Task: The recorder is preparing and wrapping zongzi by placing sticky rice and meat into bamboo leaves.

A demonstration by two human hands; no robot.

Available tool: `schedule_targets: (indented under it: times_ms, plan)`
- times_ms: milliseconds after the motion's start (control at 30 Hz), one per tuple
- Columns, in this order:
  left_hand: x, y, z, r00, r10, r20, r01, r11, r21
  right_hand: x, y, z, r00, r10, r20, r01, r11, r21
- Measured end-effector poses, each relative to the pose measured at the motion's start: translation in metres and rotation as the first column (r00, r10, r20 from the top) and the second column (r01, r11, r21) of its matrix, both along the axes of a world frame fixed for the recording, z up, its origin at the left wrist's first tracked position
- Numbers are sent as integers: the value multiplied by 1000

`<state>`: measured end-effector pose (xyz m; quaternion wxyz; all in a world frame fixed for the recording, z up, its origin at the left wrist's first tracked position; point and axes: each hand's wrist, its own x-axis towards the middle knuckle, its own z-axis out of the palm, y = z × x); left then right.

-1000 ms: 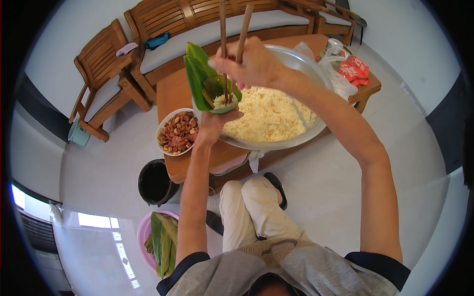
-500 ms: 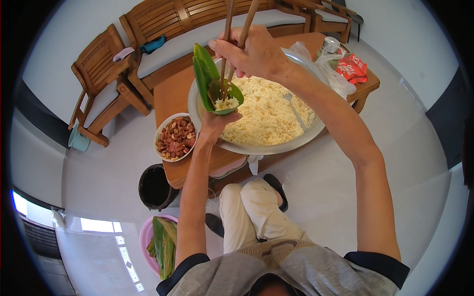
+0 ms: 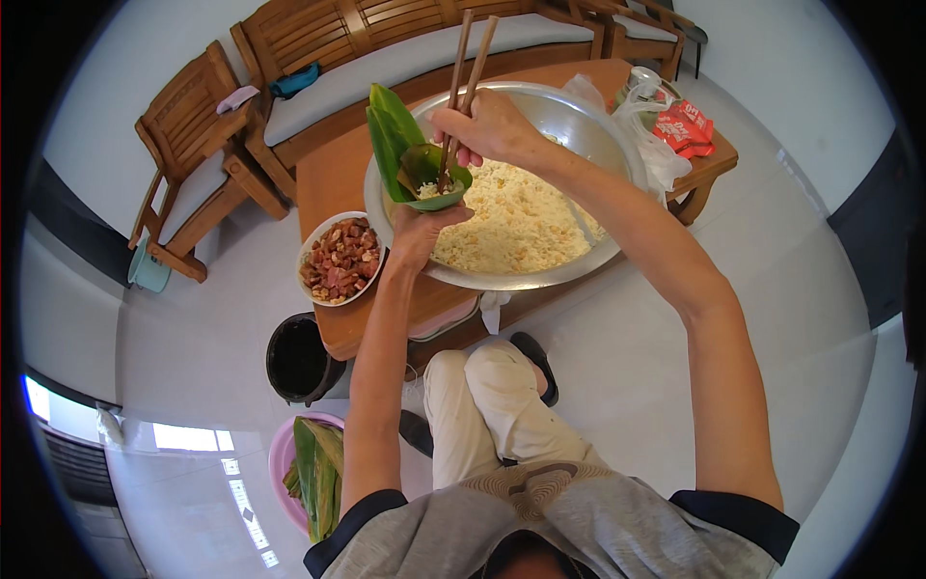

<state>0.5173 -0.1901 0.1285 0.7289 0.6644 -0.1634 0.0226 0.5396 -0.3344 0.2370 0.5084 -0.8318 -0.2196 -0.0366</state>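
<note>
My left hand is closed round the base of a green leaf folded into a cone, its long tip standing up. A little rice sits inside the cone. My right hand grips a pair of brown wooden chopsticks, their lower ends down in the leaf cone. Under and beside both hands is a wide metal basin holding a heap of yellowish rice. A spoon-like utensil, partly hidden by my right arm, lies in the rice. Left of the basin stands a white bowl of reddish meat chunks.
The basin and bowl stand on a wooden table. A plastic bag and a red packet lie at its right end. On the floor are a black bucket and a pink basin with long leaves. A wooden bench stands behind.
My right hand and the chopsticks have come down, with the chopsticks pushed deeper into the leaf cone. The cone's mouth has changed shape slightly, and less rice shows in it.
</note>
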Motion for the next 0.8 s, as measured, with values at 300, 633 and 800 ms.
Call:
schedule_targets:
  times_ms: [300,633,800]
  plan:
    - [10,14,8,999,-36,13,36,998,-44,2,9,15,998,27,55,-27,1000,10]
    - [0,16,-1,997,57,-57,-59,998,-25,12,22,-5,996,68,63,-73,994,76]
    - [5,16,-1,997,-72,-41,68,993,-99,16,10,-6,995,90,-44,-85,991,106]
